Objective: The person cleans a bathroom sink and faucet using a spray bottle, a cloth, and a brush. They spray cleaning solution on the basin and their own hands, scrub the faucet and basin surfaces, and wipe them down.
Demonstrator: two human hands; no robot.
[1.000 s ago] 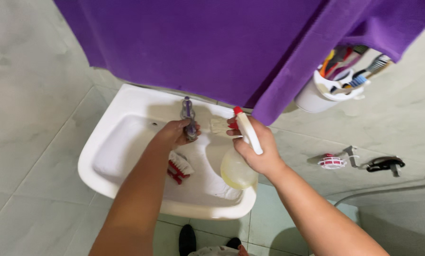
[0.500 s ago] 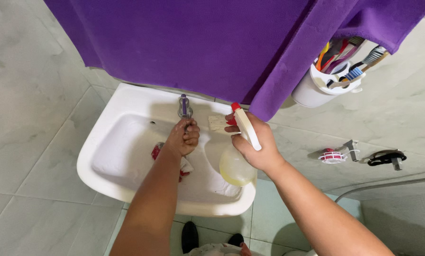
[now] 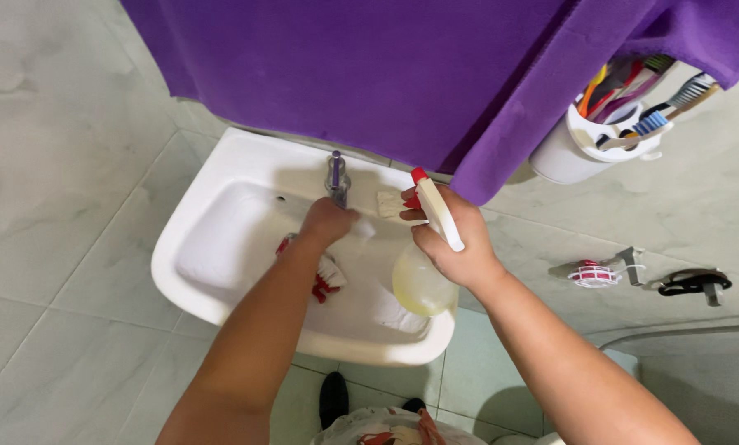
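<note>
1. Left hand (image 3: 326, 221) down in the white sink (image 3: 221, 165), just below the tap (image 3: 336, 178); fingers closed around a white and red cloth (image 3: 326, 276), which trailed beneath the wrist onto the basin floor.
2. Small pale patch at the left fingertips, foam or cloth edge; could not tell which.
3. Right hand (image 3: 456, 243) wrapped tight around the neck of a spray bottle (image 3: 421, 280), held over the right side of the basin.
4. Bottle body round, clear, with yellowish liquid inside; white head with red nozzle tip pointed up and left, towards the tap.
5. Index finger curled near the red trigger; pressed or not, could not tell.
6. Pale bar of soap (image 3: 387, 203) on the sink ledge, between tap and bottle nozzle.
7. Purple towel (image 3: 369, 74) hung above the sink, covering the wall behind.
8. White cup (image 3: 563, 156) on the wall to the right, holding several toothbrushes (image 3: 633, 103).
9. Grey-green marbled tiles (image 3: 64, 148) all around.
10. Dark shoes visible on the floor below the sink.
</note>
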